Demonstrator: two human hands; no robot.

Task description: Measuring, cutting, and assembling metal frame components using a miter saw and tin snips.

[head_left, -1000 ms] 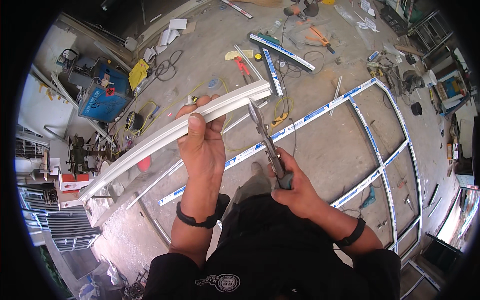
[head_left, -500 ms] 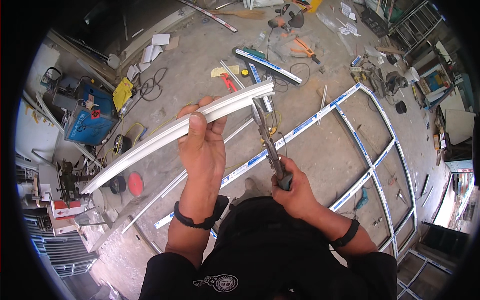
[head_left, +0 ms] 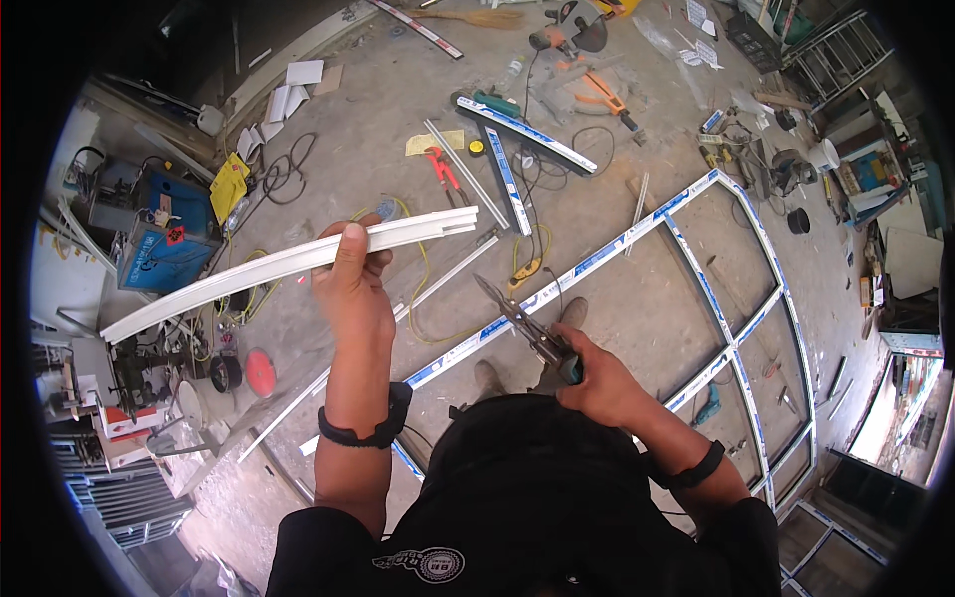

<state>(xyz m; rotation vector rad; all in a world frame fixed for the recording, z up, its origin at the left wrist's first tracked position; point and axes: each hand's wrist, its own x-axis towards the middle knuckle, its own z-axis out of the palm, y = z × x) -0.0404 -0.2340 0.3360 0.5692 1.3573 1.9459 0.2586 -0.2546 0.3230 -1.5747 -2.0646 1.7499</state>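
In the head view, one white plastic strip point(head_left: 288, 261) is held up over the floor in the closed grip of the left hand point(head_left: 350, 289). One pair of snips point(head_left: 522, 326) is clasped in the right hand point(head_left: 600, 380), apart from the strip. No cut seems begun, though the strip's far end is small.
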